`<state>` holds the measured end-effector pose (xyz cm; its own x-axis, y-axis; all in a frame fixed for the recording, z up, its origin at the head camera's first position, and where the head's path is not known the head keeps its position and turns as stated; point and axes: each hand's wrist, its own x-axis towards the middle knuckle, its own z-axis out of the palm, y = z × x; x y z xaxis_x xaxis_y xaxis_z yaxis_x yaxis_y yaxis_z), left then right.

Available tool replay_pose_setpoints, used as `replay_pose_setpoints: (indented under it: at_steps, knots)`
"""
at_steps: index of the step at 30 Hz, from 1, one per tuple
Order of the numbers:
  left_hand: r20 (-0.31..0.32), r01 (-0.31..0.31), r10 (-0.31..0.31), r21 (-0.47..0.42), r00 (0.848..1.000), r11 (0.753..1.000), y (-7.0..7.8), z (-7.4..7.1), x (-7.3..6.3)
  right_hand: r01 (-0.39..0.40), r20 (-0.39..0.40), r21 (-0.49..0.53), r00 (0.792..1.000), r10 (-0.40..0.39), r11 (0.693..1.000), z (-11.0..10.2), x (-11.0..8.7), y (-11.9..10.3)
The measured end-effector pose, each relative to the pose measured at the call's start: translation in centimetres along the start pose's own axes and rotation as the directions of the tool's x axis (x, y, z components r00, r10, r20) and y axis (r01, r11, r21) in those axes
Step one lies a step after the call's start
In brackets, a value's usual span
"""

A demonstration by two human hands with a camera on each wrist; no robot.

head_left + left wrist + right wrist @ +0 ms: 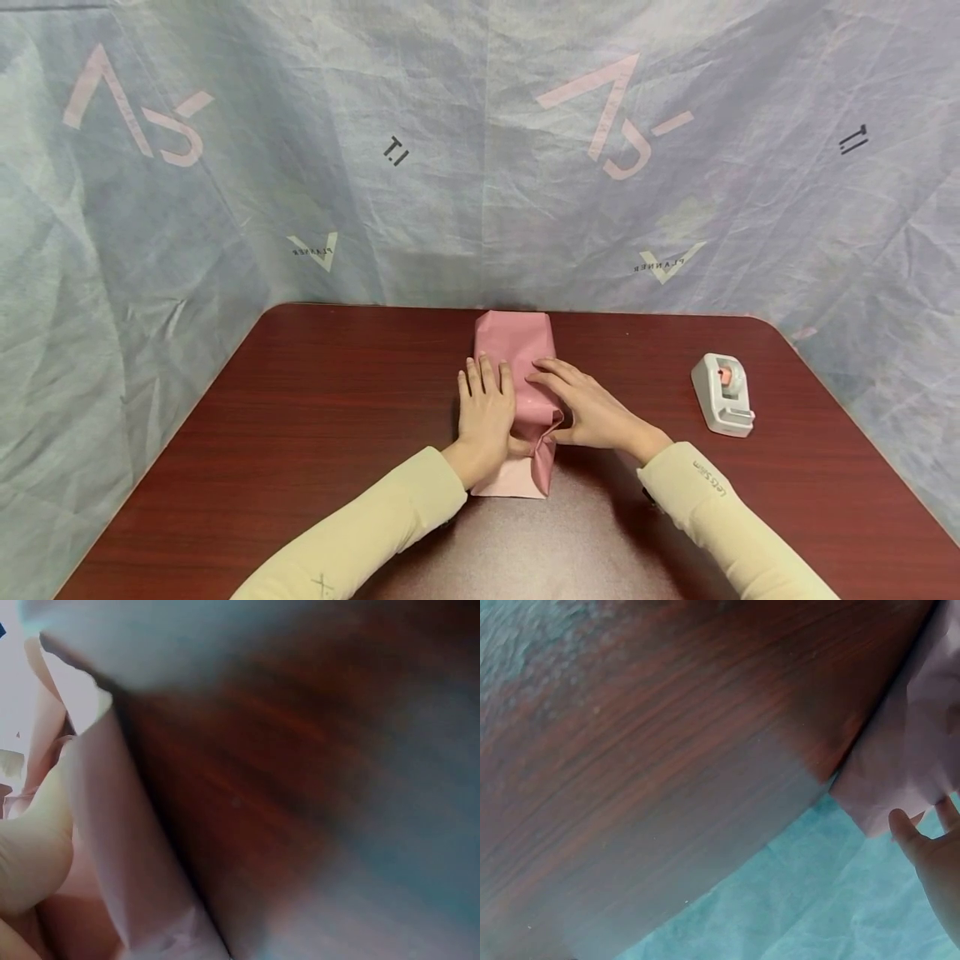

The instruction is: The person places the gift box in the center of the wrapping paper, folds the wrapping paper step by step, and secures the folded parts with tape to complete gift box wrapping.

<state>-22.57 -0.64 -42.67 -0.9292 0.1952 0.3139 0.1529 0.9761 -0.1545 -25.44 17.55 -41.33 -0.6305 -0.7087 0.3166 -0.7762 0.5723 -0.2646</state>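
Observation:
A long package in pink wrapping paper (517, 342) lies on the table, pointing away from me. Its near end is loose, with a folded, creased flap (546, 467) and the paler inside showing. My left hand (486, 412) rests on the package's left side with fingers straight and spread, its thumb reaching to the fold. From the right, my right hand (592, 408) grips the package, fingers curved over the top and thumb at the creased fold. Close up, the left wrist view shows the paper's side (127, 840); in the right wrist view fingertips touch the package (900, 772).
A white tape dispenser (723, 396) with a roll of clear tape stands on the right part of the dark red wooden table (345, 392). Grey-blue fabric (435, 208) with printed letters hangs behind the table's far edge and along both sides.

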Motion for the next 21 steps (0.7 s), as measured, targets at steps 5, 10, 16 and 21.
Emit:
replay_pose_setpoints:
  at_steps: [5,10,16,21]
  knots:
    - [0.018,0.015,-0.015,-0.004,1.000,1.000,0.1,0.0,0.1,-0.011,-0.003,-0.002,1.000,0.011,1.000,0.2,0.1,0.0]
    - [0.029,0.027,-0.027,-0.003,0.999,1.000,0.2,0.0,0.1,-0.007,-0.017,-0.003,1.000,0.007,1.000,0.2,0.2,0.0]
    - [0.069,-0.003,0.005,-0.028,0.998,1.000,0.0,-0.2,0.1,-0.003,-0.044,-0.018,0.999,0.002,1.000,0.5,0.3,0.1]
    - [0.086,-0.092,0.101,-0.106,0.991,0.990,-1.1,-0.5,-0.1,0.004,-0.065,-0.032,0.998,-0.006,0.999,1.0,0.4,0.2]
